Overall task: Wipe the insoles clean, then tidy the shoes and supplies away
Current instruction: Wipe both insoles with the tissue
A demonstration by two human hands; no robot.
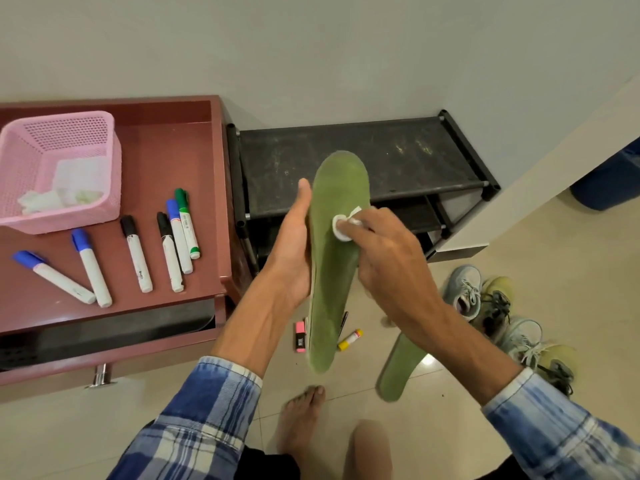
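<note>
I count two green insoles. One [332,258] stands nearly upright in my left hand [294,251], thumb along its edge and fingers wrapped behind it; the second insole [401,368] lies flat on the floor tiles to my right. My right hand [388,258] pinches a single small white wipe [341,228] and presses it against the middle of the held insole.

On the maroon cabinet top [166,150] lie six markers [136,254] — three with blue caps, two with black, one with green. Their barrels carry printed labels, but the print is too small to read. One pink basket [59,168] sits behind them, holding crumpled white tissues.

Three small items lie on the floor beneath the held insole: one pink highlighter [300,336] with a black label I cannot read, one yellow-capped glue stick [349,339], and a dark pen [343,323], mostly hidden.

The shoes [464,292] are bunched to the right of the black shoe rack [346,150] — grey and yellowish parts overlap, so it may be two or four.
</note>
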